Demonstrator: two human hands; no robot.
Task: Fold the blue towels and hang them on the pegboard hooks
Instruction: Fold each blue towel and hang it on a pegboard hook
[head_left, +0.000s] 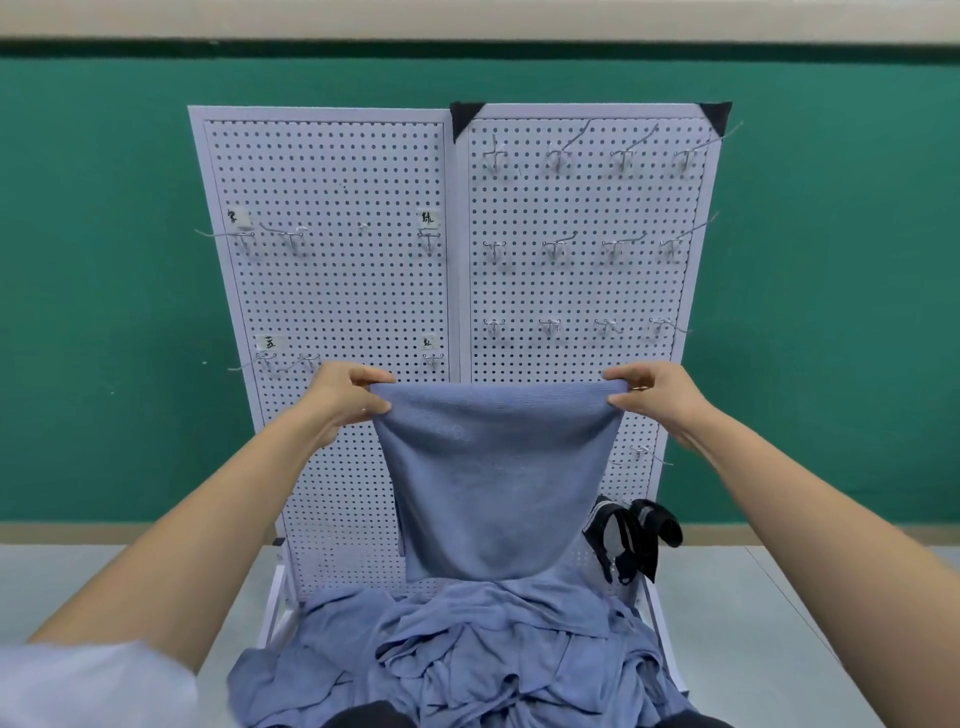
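view: head
towel (498, 483): folded, held up before lower pegboard (332, 291), hanging free
left hand (345, 392): fingers (371, 375) pinching towel's top left corner
right hand (660, 395): fingers (621, 375) pinching top right corner
pile (467, 649): crumpled blue towels on bench (769, 613) at pegboard foot
hooks (555, 248): bare, across pegboard
risk: fold may slip open, or towel may slide off a thin hook if hung off-centre

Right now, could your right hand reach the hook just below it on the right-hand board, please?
Probably yes: the right hand sits just above that hook, with only bare board between them. Its fingers pinch the blue towel at a corner, though, so the towel would come along.
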